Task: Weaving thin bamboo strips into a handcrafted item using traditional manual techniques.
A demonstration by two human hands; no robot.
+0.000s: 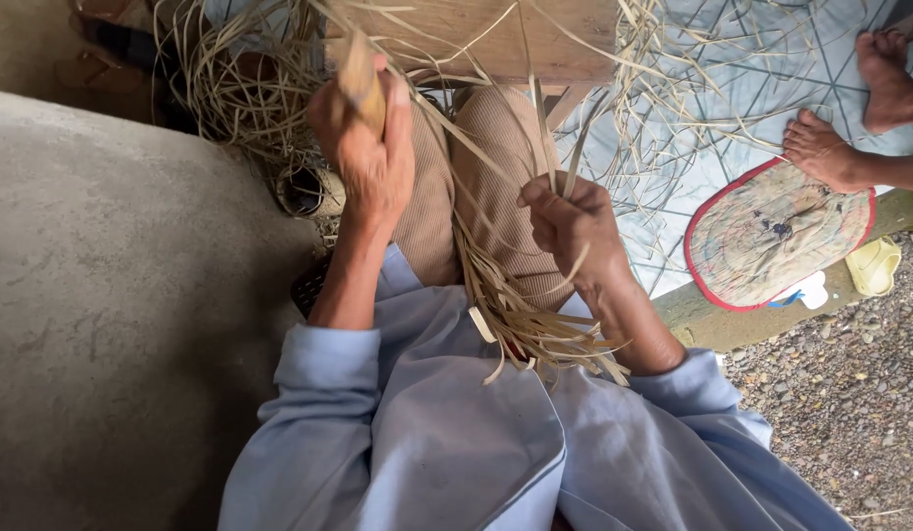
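My left hand (363, 147) is closed around a light wooden handle (358, 79) held upright above my lap. My right hand (574, 221) pinches thin pale bamboo strips (550, 147) that rise between its fingers. A bundle of the same strips (520, 320) runs down across my brown trouser legs (476, 187) and fans out over my blue shirt. A loose tangle of strips (240, 88) lies beyond my left hand.
A wooden block or bench (486, 34) stands ahead above my knees. Grey concrete (112, 295) fills the left. A round fan with a red rim (776, 236) lies at right, next to another person's bare feet (850, 108). Gravel (850, 393) covers the lower right.
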